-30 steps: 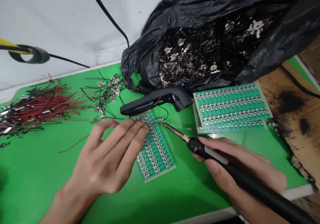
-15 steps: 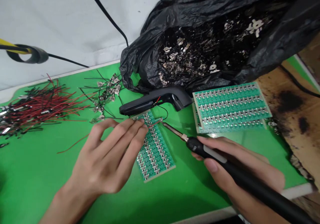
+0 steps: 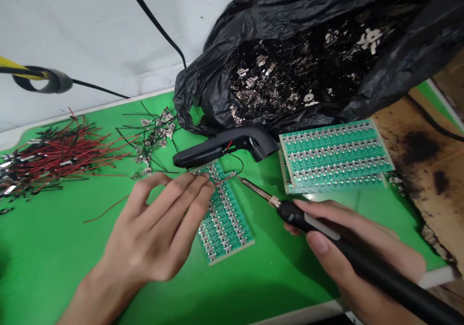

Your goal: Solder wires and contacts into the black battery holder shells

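Note:
My left hand [image 3: 155, 233] lies over the left edge of a small green circuit board [image 3: 224, 219], its fingertips pressed together on a thin red wire [image 3: 222, 180] at the board's top. My right hand [image 3: 358, 257] is wrapped round a black soldering iron [image 3: 326, 238]. The iron's metal tip [image 3: 250, 186] points up and left and sits just right of the board's top corner, a little apart from the wire. A black plastic housing [image 3: 224, 147] lies just behind the board, with thin red and black wires running from it to the board.
A black bag [image 3: 311, 59] of small metal contacts fills the back right. Two stacked green circuit panels [image 3: 335, 153] lie right of the board. Red and black wires [image 3: 54, 153] are heaped at the far left, loose contacts [image 3: 155, 134] beside them. Scorched wood [image 3: 427, 170] borders the green mat [image 3: 54, 257].
My right hand has drawn the soldering iron slightly right and down, so its tip has come away from the wire joint. My left hand has stayed put.

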A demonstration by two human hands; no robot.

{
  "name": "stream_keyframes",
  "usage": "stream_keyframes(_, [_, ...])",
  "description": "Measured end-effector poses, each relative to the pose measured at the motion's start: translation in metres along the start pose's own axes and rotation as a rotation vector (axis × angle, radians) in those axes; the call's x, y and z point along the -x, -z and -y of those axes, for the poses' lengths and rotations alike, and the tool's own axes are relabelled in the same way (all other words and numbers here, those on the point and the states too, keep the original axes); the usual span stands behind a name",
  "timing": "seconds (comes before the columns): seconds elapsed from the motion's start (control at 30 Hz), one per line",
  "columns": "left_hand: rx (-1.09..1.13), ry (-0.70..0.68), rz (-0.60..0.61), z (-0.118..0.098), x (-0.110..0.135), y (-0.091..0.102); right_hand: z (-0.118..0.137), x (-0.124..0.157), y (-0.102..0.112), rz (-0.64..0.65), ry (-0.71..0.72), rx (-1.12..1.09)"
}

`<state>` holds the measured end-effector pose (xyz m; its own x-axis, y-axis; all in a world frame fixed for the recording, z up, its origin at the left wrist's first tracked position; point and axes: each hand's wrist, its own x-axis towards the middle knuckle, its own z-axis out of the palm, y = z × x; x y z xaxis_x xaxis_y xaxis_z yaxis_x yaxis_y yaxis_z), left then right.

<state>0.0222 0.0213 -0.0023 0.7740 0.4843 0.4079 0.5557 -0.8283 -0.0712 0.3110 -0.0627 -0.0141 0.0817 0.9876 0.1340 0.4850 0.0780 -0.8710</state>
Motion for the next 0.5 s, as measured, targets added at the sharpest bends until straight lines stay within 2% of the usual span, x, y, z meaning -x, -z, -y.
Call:
stream_keyframes(0.13, [0.003, 0.009, -0.008, -0.0007, -0.0004, -0.0024, 0.0037, -0.0045, -0.0002, 0.039, 0.012, -0.005])
stream_keyframes(0.5, [-0.001, 0.010, -0.011, -0.0009, 0.0002, -0.0010, 0.0016, 0.0000, -0.0028, 0.020, 0.005, -0.029])
